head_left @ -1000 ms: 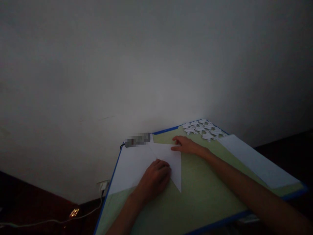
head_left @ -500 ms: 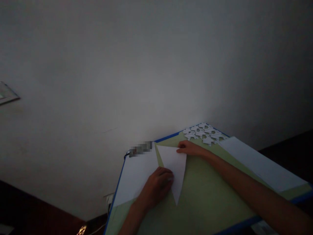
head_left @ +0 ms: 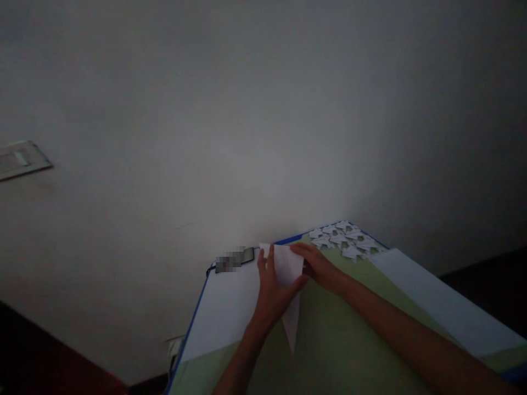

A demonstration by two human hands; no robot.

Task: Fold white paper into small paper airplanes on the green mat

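A folded sheet of white paper [head_left: 288, 266] lies near the far edge of the green-topped table [head_left: 325, 340], its narrow point towards me. My left hand [head_left: 274, 293] rests across it with the fingers spread towards the upper left edge and the thumb stretched to the right edge. At the upper right corner, my right hand [head_left: 316, 266] is closed on the paper's edge, its fingers partly hidden behind it. The left hand covers much of the paper's middle.
White paper [head_left: 222, 312] lies flat on the left, below a dark flat object [head_left: 247, 255], partly pixelated. Several small folded paper shapes [head_left: 340, 238] sit at the far right corner. More white paper [head_left: 444, 302] runs along the right side. A wall [head_left: 263, 137] rises behind.
My left hand has moved up over the paper and its fingers have spread. The paper looks narrower, its right edge shifted left along with my right hand. The view has tilted slightly.
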